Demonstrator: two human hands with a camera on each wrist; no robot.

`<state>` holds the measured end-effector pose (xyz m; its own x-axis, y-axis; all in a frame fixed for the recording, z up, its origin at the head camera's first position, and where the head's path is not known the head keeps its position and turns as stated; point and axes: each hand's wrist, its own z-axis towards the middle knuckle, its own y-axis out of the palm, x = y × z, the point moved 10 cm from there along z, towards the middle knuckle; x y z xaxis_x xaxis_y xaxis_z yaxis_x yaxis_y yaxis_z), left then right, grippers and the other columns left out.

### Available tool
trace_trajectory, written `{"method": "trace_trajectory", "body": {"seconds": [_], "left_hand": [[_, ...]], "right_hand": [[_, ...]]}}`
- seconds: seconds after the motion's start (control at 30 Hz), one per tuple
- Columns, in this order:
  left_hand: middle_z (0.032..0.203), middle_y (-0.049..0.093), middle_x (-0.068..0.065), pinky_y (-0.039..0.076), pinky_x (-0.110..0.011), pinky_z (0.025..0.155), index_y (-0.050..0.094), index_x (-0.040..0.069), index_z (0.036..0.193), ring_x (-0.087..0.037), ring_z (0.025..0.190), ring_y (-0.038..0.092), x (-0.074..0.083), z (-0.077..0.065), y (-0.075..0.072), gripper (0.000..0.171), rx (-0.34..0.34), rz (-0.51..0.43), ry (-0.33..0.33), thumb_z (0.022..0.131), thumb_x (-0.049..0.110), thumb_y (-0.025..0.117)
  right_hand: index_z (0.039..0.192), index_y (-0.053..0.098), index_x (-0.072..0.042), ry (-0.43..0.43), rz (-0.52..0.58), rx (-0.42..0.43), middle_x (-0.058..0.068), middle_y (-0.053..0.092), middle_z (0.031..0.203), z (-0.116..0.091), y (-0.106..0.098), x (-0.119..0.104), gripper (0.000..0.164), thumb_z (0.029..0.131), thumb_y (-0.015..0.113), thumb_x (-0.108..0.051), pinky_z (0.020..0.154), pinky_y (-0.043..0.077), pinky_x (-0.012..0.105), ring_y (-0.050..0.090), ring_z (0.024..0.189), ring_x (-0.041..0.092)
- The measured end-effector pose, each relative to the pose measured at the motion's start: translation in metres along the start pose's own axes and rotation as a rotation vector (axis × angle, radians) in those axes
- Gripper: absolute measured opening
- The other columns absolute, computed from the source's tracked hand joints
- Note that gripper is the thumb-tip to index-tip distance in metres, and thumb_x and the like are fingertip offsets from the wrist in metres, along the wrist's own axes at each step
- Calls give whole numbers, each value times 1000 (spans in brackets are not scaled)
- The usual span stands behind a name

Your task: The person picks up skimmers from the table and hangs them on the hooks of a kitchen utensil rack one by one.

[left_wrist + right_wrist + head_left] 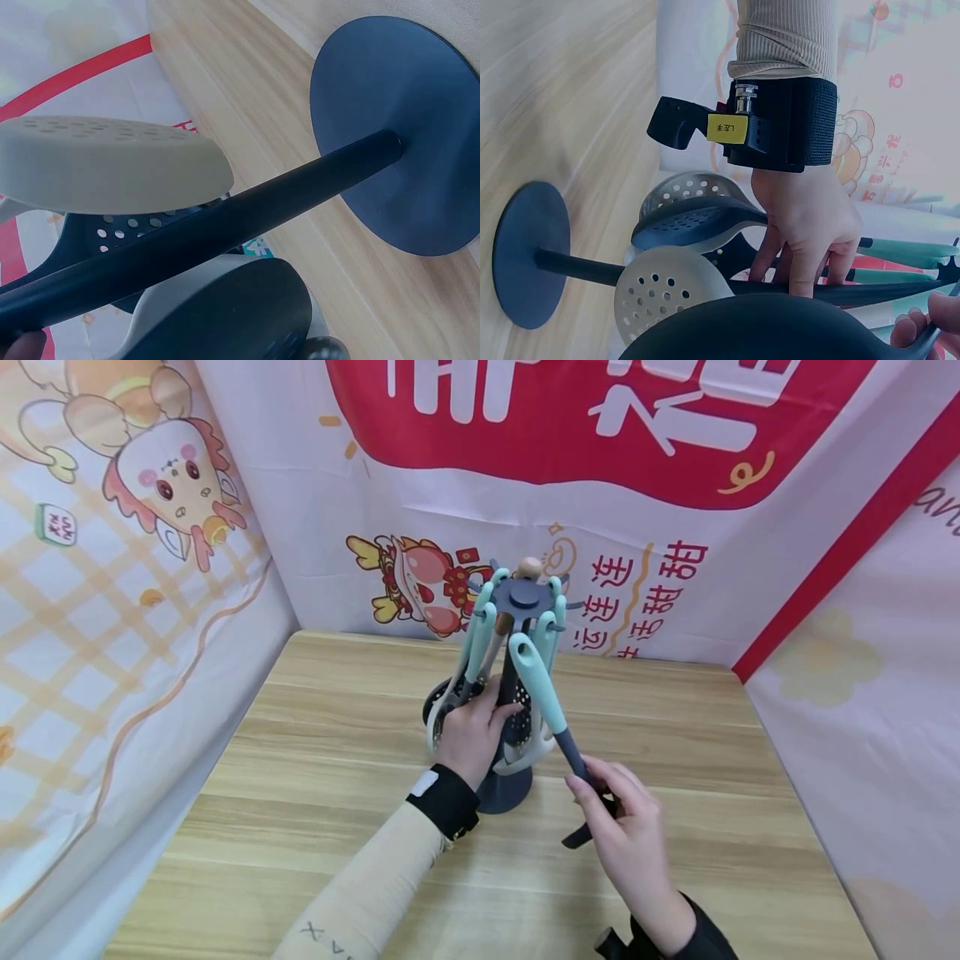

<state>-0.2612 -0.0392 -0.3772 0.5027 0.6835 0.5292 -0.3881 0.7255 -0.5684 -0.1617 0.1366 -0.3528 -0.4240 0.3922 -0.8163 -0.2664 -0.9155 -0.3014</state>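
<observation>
A dark utensil stand (504,793) stands on the table, its round top (521,596) hung with several teal-handled kitchen utensils. My left hand (471,735) grips the stand's pole (300,187) among the hanging heads. My right hand (626,822) pinches the dark shaft of a kitchen utensil with a teal handle (536,681); its broad, curved dark head (757,330) fills the bottom of the right wrist view. That handle slants up toward the stand's top, its holed end close in front of the hooks. Whether it touches a hook I cannot tell.
A pale perforated skimmer (660,289) and a dark slotted head (694,221) hang around the pole. The round base (390,82) rests on the wooden table (300,793). Printed cloth (292,460) covers the walls behind and at both sides.
</observation>
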Motion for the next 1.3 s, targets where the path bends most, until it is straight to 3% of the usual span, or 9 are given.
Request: {"method": "trace_trajectory", "body": {"seconds": [0.17, 0.37, 0.73, 0.93, 1.3], "left_hand": [[90, 74, -12, 62, -35, 68, 60, 7, 121, -24, 82, 75, 4, 0, 0, 34, 17, 19, 23, 93, 24, 67], [92, 74, -12, 62, -36, 72, 59, 6, 119, -25, 84, 75, 9, 2, 0, 36, 26, 45, 50, 92, 28, 67], [79, 69, -9, 62, -34, 65, 59, 7, 115, -22, 72, 73, 13, 3, 2, 34, 26, 58, 62, 91, 28, 69], [78, 69, -9, 61, -34, 64, 60, 6, 115, -22, 71, 72, 14, 2, 1, 34, 38, 57, 67, 90, 28, 69], [78, 69, -9, 61, -33, 63, 60, 7, 115, -22, 70, 72, 14, 2, 3, 34, 49, 64, 71, 91, 29, 69]], "right_hand": [[103, 74, -2, 17, 20, 2, 3, 64, 79, 1, 0, 2, 19, 86, 71, 5, 56, 52, 16, 60, 71, 5], [104, 74, -4, 47, 26, -3, 2, 65, 80, 1, 0, 6, 19, 87, 71, 4, 57, 53, 17, 61, 72, 7], [103, 74, -1, 15, 29, 33, 2, 66, 80, 1, -4, 4, 19, 85, 71, 7, 59, 52, 15, 60, 72, 6], [102, 74, -2, 47, 34, 35, 0, 66, 80, 1, -5, 9, 18, 86, 72, 5, 61, 52, 16, 60, 72, 7], [101, 73, -1, 15, 33, 38, 2, 65, 78, 1, -3, 9, 18, 85, 72, 7, 61, 50, 15, 59, 70, 6]]}}
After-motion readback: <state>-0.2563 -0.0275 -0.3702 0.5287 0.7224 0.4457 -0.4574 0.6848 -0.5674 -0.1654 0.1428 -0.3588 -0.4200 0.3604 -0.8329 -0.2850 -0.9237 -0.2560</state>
